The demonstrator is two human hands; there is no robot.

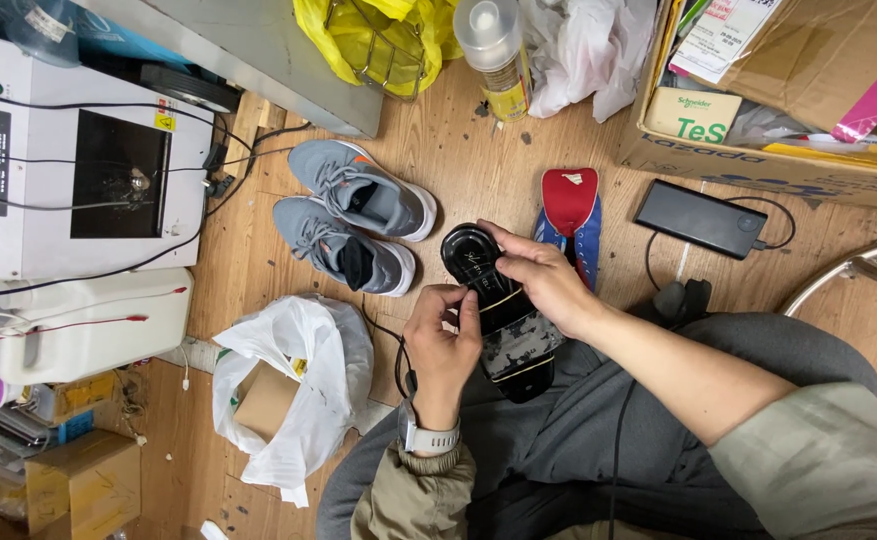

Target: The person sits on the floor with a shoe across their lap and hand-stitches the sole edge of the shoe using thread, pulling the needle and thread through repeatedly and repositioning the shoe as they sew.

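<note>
Both hands, left hand (441,335) and right hand (541,280), gripping black sandal (503,315); white bag (298,385) nearby, seemingly with cardboard box (263,400).

Two grey lace-up sneakers (358,215), one black flat sandal (498,310), one blue-and-red insole (570,215), one black power bank (700,218), two white plastic bags (303,385).

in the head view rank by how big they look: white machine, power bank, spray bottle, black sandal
1. white machine
2. black sandal, though it sits nearer the camera
3. power bank and spray bottle look alike; bottle is cut off
</note>
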